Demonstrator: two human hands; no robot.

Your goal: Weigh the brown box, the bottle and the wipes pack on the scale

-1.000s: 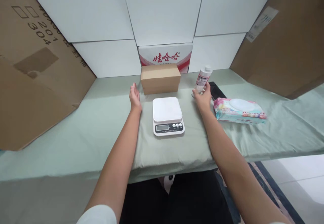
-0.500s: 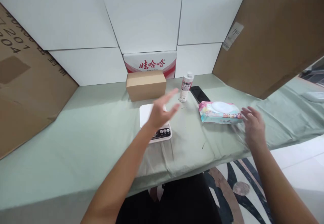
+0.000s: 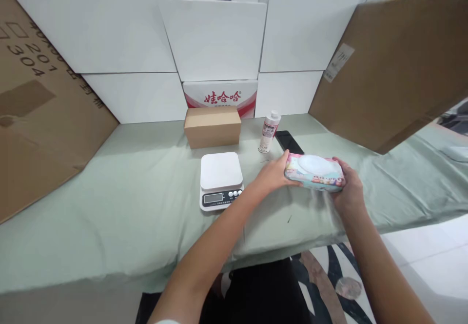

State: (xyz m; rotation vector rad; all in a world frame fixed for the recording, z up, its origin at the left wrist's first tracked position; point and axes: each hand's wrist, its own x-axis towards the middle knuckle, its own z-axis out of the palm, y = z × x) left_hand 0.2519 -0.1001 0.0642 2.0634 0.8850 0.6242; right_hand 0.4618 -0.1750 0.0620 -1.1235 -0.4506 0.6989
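- One pale green cloth-covered table (image 3: 127, 192) spans my view.
- Two big brown cardboard sheets or boxes flank it, one left (image 3: 40, 109), one right (image 3: 395, 60).
- Five plain white box faces (image 3: 212, 41) line the back, around one red-and-white printed box (image 3: 223, 90).
- One small brown cardboard carton (image 3: 213, 133) sits before the printed box.
- One square white kitchen scale (image 3: 221, 170) stands nearer me.
- One pink-and-turquoise plastic pack (image 3: 314, 168) with a white oval lid is right of the scale; I see my left hand (image 3: 274, 173) grasping its left end, my right hand (image 3: 350, 187) its right.
- One white-and-red cylindrical bottle (image 3: 268, 132) stands upright beside one flat black phone (image 3: 288, 142).
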